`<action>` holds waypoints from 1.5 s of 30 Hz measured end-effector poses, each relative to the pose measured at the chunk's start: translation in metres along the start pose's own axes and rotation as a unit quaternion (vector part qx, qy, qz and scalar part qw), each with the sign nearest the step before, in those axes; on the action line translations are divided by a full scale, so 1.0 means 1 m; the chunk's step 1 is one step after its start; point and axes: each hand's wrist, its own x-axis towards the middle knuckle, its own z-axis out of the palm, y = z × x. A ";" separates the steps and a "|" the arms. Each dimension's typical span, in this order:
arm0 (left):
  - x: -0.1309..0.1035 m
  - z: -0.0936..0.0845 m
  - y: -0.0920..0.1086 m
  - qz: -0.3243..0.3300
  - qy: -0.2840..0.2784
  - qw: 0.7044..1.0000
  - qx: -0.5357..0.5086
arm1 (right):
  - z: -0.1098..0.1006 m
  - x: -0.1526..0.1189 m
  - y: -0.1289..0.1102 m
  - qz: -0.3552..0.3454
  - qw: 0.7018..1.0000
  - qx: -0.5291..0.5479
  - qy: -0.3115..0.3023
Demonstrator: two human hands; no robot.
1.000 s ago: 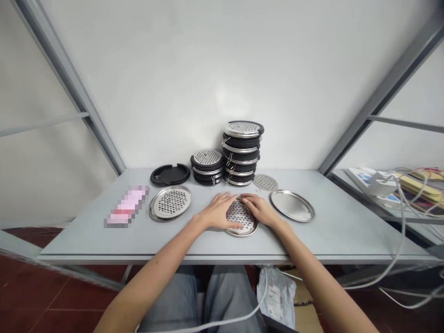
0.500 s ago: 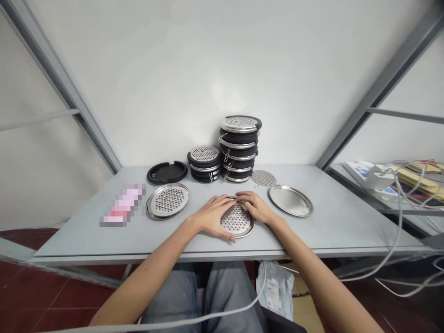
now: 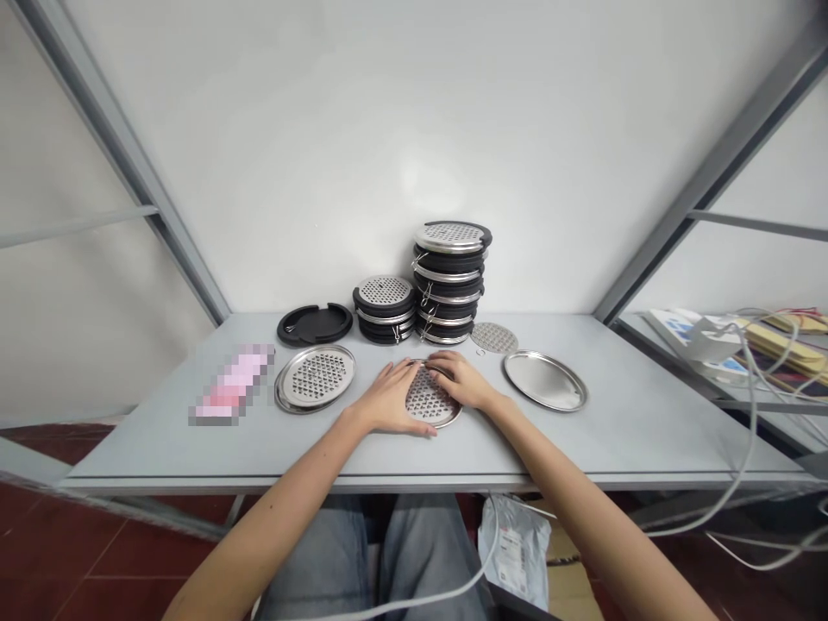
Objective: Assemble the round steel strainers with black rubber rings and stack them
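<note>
A round metal grater plate [image 3: 432,402] with a rim lies flat near the table's front, between my hands. My left hand [image 3: 390,403] curves round its left side, the thumb along the near edge. On the far right edge rest the bent fingers of my right hand [image 3: 461,379]. To the left, another grater plate [image 3: 316,377] lies tilted over a metal rim. A plain metal plate [image 3: 545,379] is on the right. Behind my hands stand a tall stack [image 3: 451,280] and a lower stack [image 3: 384,309] of black holders and metal plates.
On the grey table [image 3: 621,431] are a black holder [image 3: 316,324] at the back left, a blurred pink item [image 3: 236,379] at the left, and a perforated disc [image 3: 495,337] with a small ring [image 3: 480,352] beside the tall stack. Cables [image 3: 750,414] hang at the right.
The grater plate between my hands has shifted slightly left and away from the table's front edge, and both hands have moved with it. The view has tilted a little.
</note>
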 end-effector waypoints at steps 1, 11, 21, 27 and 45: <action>0.000 -0.001 -0.002 -0.001 0.001 1.000 0.002 | 0.002 0.003 0.000 0.002 1.000 -0.004 0.001; 0.004 -0.003 -0.010 -0.009 0.021 1.000 0.000 | 0.010 0.014 0.004 0.003 1.000 -0.009 0.001; 0.004 -0.001 -0.012 -0.013 0.028 1.000 -0.005 | 0.009 0.015 0.006 -0.017 1.000 -0.004 0.002; 0.003 -0.002 -0.010 -0.023 0.019 1.000 -0.003 | 0.007 0.016 0.006 -0.029 0.999 -0.043 -0.012; -0.004 -0.004 -0.011 -0.001 0.060 0.998 -0.033 | 0.010 0.015 -0.001 0.023 0.998 -0.011 0.052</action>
